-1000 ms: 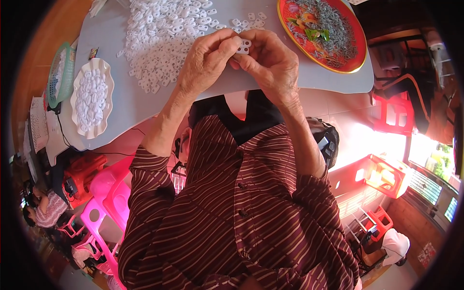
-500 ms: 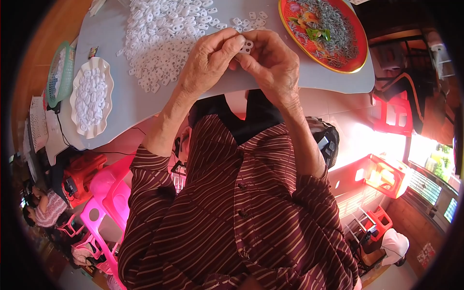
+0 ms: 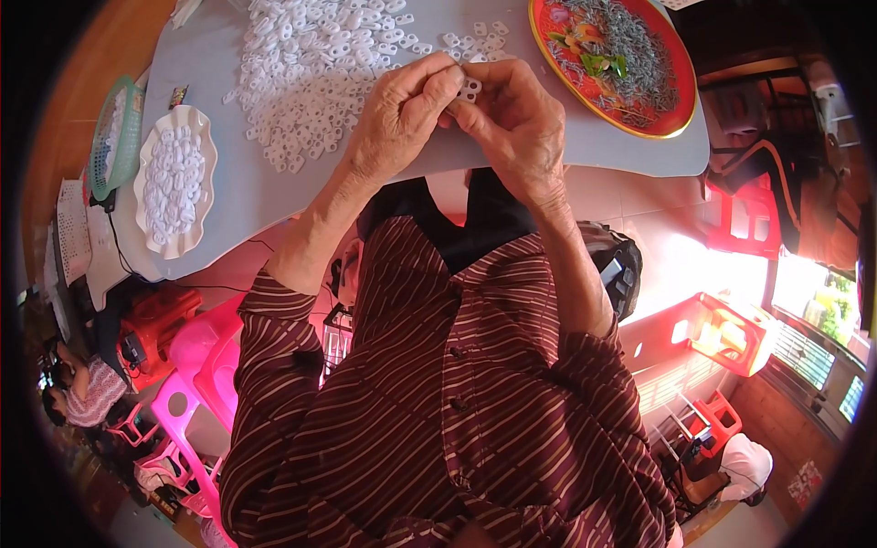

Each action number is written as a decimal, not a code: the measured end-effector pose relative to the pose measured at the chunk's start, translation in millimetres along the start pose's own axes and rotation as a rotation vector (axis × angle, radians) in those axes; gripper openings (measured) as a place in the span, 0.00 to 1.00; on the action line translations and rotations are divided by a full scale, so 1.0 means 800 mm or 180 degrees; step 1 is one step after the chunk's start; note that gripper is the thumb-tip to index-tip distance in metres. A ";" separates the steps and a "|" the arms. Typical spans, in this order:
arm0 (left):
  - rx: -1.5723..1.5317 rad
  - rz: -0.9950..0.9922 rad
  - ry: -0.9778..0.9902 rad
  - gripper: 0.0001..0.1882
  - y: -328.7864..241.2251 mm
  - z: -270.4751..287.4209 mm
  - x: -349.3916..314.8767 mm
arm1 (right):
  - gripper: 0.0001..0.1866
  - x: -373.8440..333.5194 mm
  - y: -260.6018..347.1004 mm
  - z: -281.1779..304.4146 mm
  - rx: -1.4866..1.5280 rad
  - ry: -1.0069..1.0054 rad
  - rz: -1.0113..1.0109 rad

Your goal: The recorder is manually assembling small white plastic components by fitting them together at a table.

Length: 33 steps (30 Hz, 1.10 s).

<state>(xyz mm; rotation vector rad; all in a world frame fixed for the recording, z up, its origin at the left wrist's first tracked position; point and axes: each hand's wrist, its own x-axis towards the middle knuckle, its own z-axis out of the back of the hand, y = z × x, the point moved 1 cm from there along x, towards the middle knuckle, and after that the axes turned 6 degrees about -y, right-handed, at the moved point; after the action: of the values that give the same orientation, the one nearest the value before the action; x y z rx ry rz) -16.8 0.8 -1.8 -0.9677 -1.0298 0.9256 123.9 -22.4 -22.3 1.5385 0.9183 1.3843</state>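
Note:
Over the near edge of the grey table (image 3: 365, 178), my two hands meet fingertip to fingertip. My left hand (image 3: 408, 111) is closed, its thumb pressed against the bent fingers; whatever it pinches is hidden. My right hand (image 3: 518, 119) is closed too, with thumb and fingers curled around small white plastic pieces with holes (image 3: 470, 89), partly showing between the two hands. Behind and left of them spreads a large heap of similar white plastic pieces (image 3: 315, 55). A few loose white pieces (image 3: 480, 41) lie just beyond my right hand.
A red round tray (image 3: 681, 114) of small grey metal parts stands at the right. At the left are a wavy-edged white dish (image 3: 206, 196) of white pieces and a green basket (image 3: 128, 137). Pink chairs (image 3: 215, 365) and red stools (image 3: 731, 333) stand below the table; other people sit further off.
My hands stay together in almost the same spot, with only slight finger movement. My left elbow has shifted a little outward. The table's contents look unchanged.

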 end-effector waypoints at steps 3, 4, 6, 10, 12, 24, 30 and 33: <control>-0.0030 -0.0072 -0.0017 0.14 0.003 0.000 0.000 | 0.13 0.000 -0.001 0.002 -0.0051 0.0038 -0.0089; -0.0028 -0.0072 -0.0019 0.14 0.003 0.000 0.000 | 0.13 -0.001 -0.001 0.002 -0.0173 0.0060 0.0006; -0.0031 0.0004 0.0061 0.14 0.002 0.001 -0.001 | 0.12 -0.001 0.003 0.003 -0.0294 0.0083 0.0100; -0.0163 0.0055 0.0054 0.14 0.005 0.000 0.000 | 0.11 -0.002 0.012 0.000 -0.0307 0.0068 0.0087; -0.0165 0.0181 0.0082 0.13 0.006 0.001 0.000 | 0.11 -0.003 0.013 0.000 -0.0226 0.0035 0.0082; 0.0124 -0.0058 -0.0217 0.12 -0.007 -0.003 0.001 | 0.13 0.002 0.013 0.003 0.0272 0.0153 -0.0295; 0.0125 -0.0099 -0.0042 0.11 -0.010 -0.003 0.002 | 0.14 0.003 0.018 0.004 0.0689 -0.0033 -0.0570; 0.0227 -0.0103 -0.0042 0.10 -0.011 -0.002 0.003 | 0.14 0.003 0.015 0.004 0.0672 -0.0025 -0.0548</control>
<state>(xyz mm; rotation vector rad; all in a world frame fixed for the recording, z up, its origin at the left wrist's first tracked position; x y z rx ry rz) -13.0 0.3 6.9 -0.8844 -1.0143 0.9368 127.4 -24.9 -10.6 1.5768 1.1942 1.1885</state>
